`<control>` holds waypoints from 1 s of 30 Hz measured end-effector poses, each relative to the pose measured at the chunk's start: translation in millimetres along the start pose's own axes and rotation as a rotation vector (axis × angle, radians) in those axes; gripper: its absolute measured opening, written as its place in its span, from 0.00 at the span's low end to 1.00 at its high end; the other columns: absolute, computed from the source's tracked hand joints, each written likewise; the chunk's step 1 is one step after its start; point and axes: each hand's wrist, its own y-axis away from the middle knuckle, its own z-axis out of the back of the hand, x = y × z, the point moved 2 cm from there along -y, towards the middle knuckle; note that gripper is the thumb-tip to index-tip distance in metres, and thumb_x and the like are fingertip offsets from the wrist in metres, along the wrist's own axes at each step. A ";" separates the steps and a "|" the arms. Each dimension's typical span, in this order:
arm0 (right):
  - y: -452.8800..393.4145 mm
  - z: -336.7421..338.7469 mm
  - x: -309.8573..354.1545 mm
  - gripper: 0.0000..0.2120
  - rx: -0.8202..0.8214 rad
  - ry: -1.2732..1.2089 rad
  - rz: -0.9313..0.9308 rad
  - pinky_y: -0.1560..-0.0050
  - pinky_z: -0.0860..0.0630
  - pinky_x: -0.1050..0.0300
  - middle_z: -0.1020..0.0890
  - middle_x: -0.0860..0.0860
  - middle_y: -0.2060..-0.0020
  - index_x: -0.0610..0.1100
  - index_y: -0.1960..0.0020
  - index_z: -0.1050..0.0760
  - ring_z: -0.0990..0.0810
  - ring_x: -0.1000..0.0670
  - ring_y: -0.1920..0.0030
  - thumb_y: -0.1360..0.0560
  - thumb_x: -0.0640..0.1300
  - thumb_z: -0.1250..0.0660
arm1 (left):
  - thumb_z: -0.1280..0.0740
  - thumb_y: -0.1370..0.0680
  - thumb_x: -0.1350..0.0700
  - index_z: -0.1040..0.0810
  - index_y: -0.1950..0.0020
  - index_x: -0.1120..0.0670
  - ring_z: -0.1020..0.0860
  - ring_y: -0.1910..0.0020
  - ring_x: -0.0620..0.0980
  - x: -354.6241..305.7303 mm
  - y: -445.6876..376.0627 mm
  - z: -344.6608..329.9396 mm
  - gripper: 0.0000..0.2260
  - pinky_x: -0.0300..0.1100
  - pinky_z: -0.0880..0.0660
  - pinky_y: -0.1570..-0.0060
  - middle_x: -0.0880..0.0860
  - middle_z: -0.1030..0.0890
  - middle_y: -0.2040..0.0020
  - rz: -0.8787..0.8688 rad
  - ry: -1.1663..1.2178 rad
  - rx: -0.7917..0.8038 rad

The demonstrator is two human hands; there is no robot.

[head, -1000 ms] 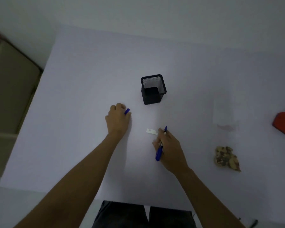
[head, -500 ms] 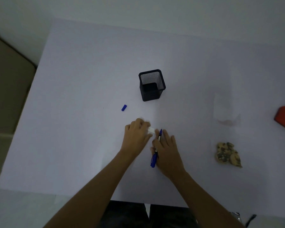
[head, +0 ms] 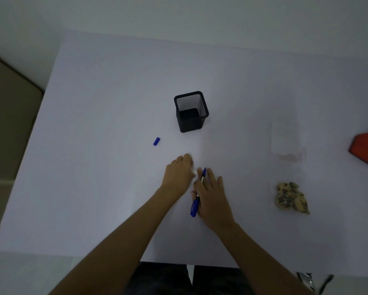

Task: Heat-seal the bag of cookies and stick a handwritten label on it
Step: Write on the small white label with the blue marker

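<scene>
Hands meet just near of the mesh pen holder (head: 191,111): left hand (head: 179,174) pinning the label (head: 193,169), right hand (head: 210,193) gripping the blue marker (head: 198,193).

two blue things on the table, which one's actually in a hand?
The long blue pen, gripped in the right hand. The short blue cap lies loose on the table, left of the left hand, untouched.

Left hand (head: 178,174) pinning label (head: 193,171), right hand (head: 211,196) holding pen (head: 198,193) (uncapped), cap (head: 156,141) apart
</scene>
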 end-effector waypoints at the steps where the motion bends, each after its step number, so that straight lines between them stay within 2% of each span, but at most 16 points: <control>1: 0.4 -0.5 0.4 0.08 0.000 -0.001 -0.003 0.32 0.40 0.31 0.27 0.36 0.33 0.39 0.49 0.24 0.34 0.34 0.29 0.26 0.40 0.31 | 0.35 0.23 0.58 0.27 0.45 0.58 0.23 0.52 0.52 0.0 -0.4 -0.7 0.08 0.44 0.25 0.51 0.56 0.24 0.49 0.017 0.028 0.016; 4: -0.3 -0.1 0.4 0.08 -0.012 -0.009 -0.021 0.32 0.41 0.32 0.25 0.36 0.35 0.39 0.49 0.24 0.34 0.34 0.29 0.26 0.40 0.30 | 0.35 0.24 0.57 0.24 0.53 0.58 0.25 0.58 0.49 2.1 -3.6 -1.2 0.05 0.38 0.27 0.59 0.56 0.25 0.52 0.064 0.130 0.034; 6: -0.5 2.4 0.9 0.07 -0.028 -0.006 -0.021 0.34 0.41 0.32 0.23 0.35 0.37 0.40 0.51 0.25 0.32 0.33 0.30 0.27 0.40 0.29 | 0.35 0.23 0.58 0.23 0.57 0.60 0.26 0.61 0.47 3.8 -4.3 0.6 0.06 0.35 0.31 0.63 0.56 0.24 0.55 0.074 0.157 0.017; 9: 0.0 2.4 1.1 0.08 0.012 -0.006 -0.013 0.34 0.40 0.32 0.23 0.36 0.37 0.41 0.52 0.27 0.32 0.33 0.30 0.27 0.40 0.29 | 0.37 0.23 0.63 0.20 0.56 0.61 0.24 0.60 0.48 6.4 -2.0 2.3 0.07 0.37 0.28 0.60 0.56 0.20 0.55 0.062 0.122 -0.012; 11: -2.8 4.0 1.0 0.09 0.045 -0.098 -0.048 0.33 0.37 0.32 0.22 0.39 0.38 0.41 0.48 0.27 0.29 0.35 0.32 0.25 0.43 0.31 | 0.38 0.23 0.64 0.20 0.56 0.61 0.23 0.60 0.49 6.9 0.7 3.1 0.07 0.38 0.27 0.58 0.57 0.20 0.55 0.047 0.097 -0.036; 12: -5.5 9.7 2.0 0.10 0.036 -0.232 -0.092 0.34 0.31 0.36 0.20 0.43 0.43 0.42 0.46 0.27 0.24 0.38 0.38 0.24 0.46 0.34 | 0.38 0.23 0.64 0.20 0.55 0.61 0.23 0.59 0.50 6.6 1.8 3.0 0.07 0.38 0.26 0.57 0.56 0.20 0.55 0.030 0.089 -0.054; 13: -10.2 18.7 3.5 0.09 0.001 -0.400 -0.151 0.38 0.25 0.44 0.19 0.47 0.50 0.43 0.47 0.27 0.20 0.43 0.47 0.23 0.48 0.36 | 0.37 0.22 0.64 0.20 0.54 0.61 0.22 0.58 0.50 4.7 3.7 4.1 0.07 0.39 0.25 0.55 0.56 0.20 0.54 0.007 0.086 -0.074; 14: -16.7 29.7 5.1 0.06 -0.043 -0.528 -0.205 0.45 0.24 0.55 0.21 0.50 0.57 0.45 0.51 0.28 0.20 0.48 0.56 0.23 0.47 0.36 | 0.37 0.22 0.63 0.20 0.52 0.61 0.22 0.57 0.51 2.7 5.0 4.0 0.07 0.40 0.24 0.54 0.56 0.21 0.53 -0.034 0.079 -0.096; 16: -32.5 52.3 7.9 0.06 -0.156 -0.619 -0.277 0.54 0.27 0.69 0.23 0.50 0.62 0.46 0.54 0.31 0.23 0.51 0.63 0.23 0.41 0.33 | 0.37 0.21 0.61 0.20 0.49 0.60 0.23 0.57 0.49 -3.5 8.7 4.6 0.07 0.38 0.26 0.54 0.55 0.23 0.52 -0.131 0.073 -0.114; 17: -40.7 61.2 8.0 0.07 -0.162 -0.653 -0.317 0.58 0.28 0.70 0.23 0.49 0.62 0.44 0.54 0.31 0.24 0.52 0.63 0.24 0.38 0.33 | 0.37 0.20 0.60 0.21 0.48 0.59 0.25 0.59 0.46 -5.9 11.6 5.9 0.07 0.37 0.28 0.55 0.53 0.23 0.53 -0.156 0.091 -0.106; 19: -57.0 73.0 6.7 0.05 -0.038 -0.727 -0.417 0.61 0.27 0.67 0.24 0.50 0.62 0.42 0.54 0.31 0.25 0.52 0.64 0.24 0.36 0.34 | 0.40 0.19 0.58 0.22 0.46 0.58 0.27 0.59 0.43 -7.1 16.5 10.0 0.08 0.38 0.32 0.56 0.52 0.24 0.52 -0.164 0.144 -0.097; 21: -68.2 81.3 4.9 0.04 0.170 -0.818 -0.494 0.55 0.21 0.56 0.23 0.49 0.62 0.44 0.56 0.30 0.22 0.50 0.62 0.25 0.37 0.36 | 0.42 0.20 0.54 0.23 0.45 0.57 0.26 0.55 0.48 -6.8 20.0 13.9 0.12 0.38 0.33 0.54 0.53 0.23 0.48 -0.198 0.134 -0.107; 23: -73.2 89.3 3.5 0.06 0.327 -0.911 -0.521 0.50 0.19 0.47 0.21 0.47 0.60 0.44 0.58 0.31 0.18 0.48 0.59 0.25 0.36 0.38 | 0.45 0.23 0.48 0.23 0.47 0.55 0.28 0.56 0.43 -5.9 22.8 17.7 0.16 0.36 0.34 0.55 0.50 0.23 0.50 -0.201 0.159 -0.124; 25: -74.3 94.8 2.0 0.06 0.425 -0.973 -0.547 0.48 0.21 0.47 0.20 0.46 0.59 0.44 0.58 0.31 0.16 0.46 0.57 0.23 0.36 0.39 | 0.41 0.24 0.47 0.24 0.50 0.54 0.29 0.60 0.41 -6.4 24.0 20.7 0.13 0.34 0.33 0.58 0.45 0.25 0.53 -0.161 0.250 -0.161; 27: -72.7 95.1 -1.5 0.06 0.483 -1.088 -0.621 0.49 0.22 0.49 0.19 0.45 0.59 0.44 0.57 0.31 0.16 0.46 0.57 0.22 0.38 0.41 | 0.37 0.22 0.51 0.25 0.54 0.54 0.29 0.62 0.42 -9.8 24.2 22.2 0.07 0.33 0.32 0.61 0.46 0.28 0.57 -0.123 0.290 -0.163; 30: -69.9 93.4 -8.2 0.07 0.526 -1.300 -0.723 0.51 0.23 0.50 0.20 0.44 0.62 0.43 0.58 0.30 0.17 0.45 0.60 0.21 0.38 0.42 | 0.36 0.22 0.52 0.29 0.60 0.52 0.30 0.64 0.44 -14.7 26.9 26.3 0.08 0.36 0.32 0.62 0.47 0.28 0.63 -0.096 0.353 -0.115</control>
